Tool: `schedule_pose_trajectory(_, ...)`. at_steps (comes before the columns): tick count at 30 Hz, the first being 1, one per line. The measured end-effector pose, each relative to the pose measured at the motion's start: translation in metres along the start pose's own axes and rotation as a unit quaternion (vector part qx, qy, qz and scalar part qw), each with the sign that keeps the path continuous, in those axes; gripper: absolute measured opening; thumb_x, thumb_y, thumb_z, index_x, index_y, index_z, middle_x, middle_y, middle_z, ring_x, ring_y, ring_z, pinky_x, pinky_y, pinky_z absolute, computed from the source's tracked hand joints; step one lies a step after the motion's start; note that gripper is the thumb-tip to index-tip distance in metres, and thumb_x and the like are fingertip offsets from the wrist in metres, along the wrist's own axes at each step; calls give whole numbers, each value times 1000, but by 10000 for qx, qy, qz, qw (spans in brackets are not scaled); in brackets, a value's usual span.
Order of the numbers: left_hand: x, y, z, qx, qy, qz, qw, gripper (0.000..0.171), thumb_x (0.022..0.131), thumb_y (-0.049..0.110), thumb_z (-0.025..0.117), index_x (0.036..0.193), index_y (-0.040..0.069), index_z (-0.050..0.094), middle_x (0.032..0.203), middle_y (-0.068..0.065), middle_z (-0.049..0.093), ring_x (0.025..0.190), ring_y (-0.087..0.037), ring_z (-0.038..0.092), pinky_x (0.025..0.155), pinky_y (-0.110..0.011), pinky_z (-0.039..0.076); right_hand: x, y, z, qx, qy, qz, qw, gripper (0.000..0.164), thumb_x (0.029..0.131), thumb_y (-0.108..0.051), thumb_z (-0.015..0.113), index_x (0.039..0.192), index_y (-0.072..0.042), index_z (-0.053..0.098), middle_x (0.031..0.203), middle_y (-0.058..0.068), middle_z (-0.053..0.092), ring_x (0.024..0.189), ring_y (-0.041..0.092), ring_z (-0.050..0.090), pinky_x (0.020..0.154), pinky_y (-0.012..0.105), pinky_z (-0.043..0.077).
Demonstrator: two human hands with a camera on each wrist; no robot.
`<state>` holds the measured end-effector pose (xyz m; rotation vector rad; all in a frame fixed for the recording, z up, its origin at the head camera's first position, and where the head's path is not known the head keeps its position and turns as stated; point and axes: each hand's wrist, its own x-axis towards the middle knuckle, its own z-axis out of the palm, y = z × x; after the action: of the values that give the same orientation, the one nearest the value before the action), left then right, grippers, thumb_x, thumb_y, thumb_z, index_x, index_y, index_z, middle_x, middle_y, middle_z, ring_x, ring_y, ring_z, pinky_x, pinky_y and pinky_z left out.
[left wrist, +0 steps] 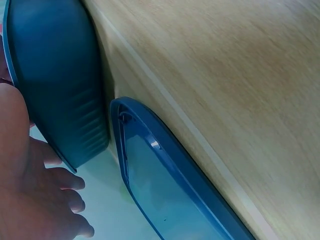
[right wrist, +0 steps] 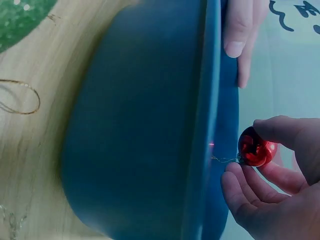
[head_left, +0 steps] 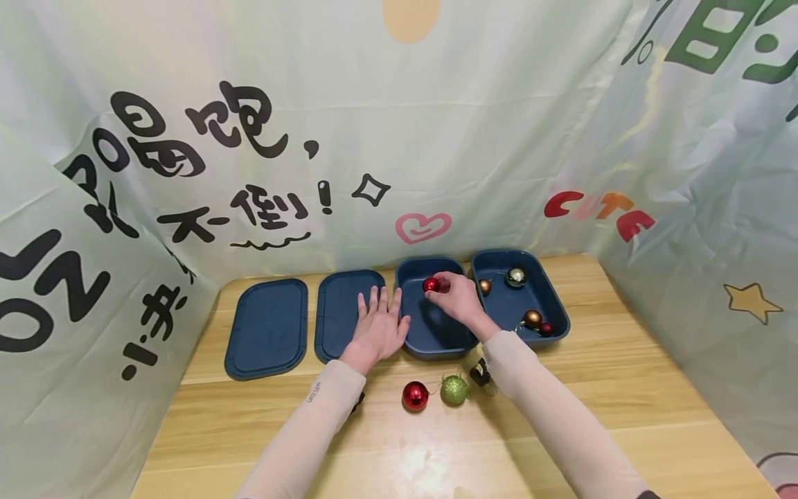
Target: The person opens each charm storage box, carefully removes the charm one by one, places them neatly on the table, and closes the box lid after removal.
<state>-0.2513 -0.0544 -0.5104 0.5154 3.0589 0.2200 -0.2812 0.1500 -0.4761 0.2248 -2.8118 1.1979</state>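
My right hand [head_left: 458, 298] pinches a shiny red Christmas ball [right wrist: 256, 146] between thumb and fingers, its thin gold loop hanging off one side. The ball is over the deep blue container [head_left: 430, 350] left of another one. My left hand [head_left: 378, 326] has its fingers straight and spread, and its thumb lies at that container's left rim. Under this hand, in the head view, a flat blue lid [head_left: 339, 305] is partly hidden. In the left wrist view the fingers [left wrist: 65, 177] reach past the container's rim.
A second blue container [head_left: 520, 256] on the right holds several small ornaments, among them a silver ball [head_left: 515, 277] and a copper ball [head_left: 533, 319]. Another lid [head_left: 268, 329] lies at far left. Red [head_left: 415, 396] and glittery green [head_left: 454, 390] balls sit in front on the wooden table [head_left: 399, 464].
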Motion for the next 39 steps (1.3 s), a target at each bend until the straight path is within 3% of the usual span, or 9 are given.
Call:
schedule_pose_trajectory(14,0,1,-1,-13,-85,-15,10000,67,114,46,34,171,13,18,174,-24,21,164,-43,14,131,-66,7,-14,-5,-8,8,-123,73,9999,50,95,-21,78,137,4,65,121,22,76,108,35,74,94,50,61)
schedule_pose_trajectory(39,-1,0,-1,-13,-55,10,10000,67,114,47,33,171,13,19,174,-24,21,164,-44,13,131,-66,7,-40,8,-21,146,-15,-12,9999,45,94,-19,79,133,0,69,116,19,77,101,32,75,89,49,61)
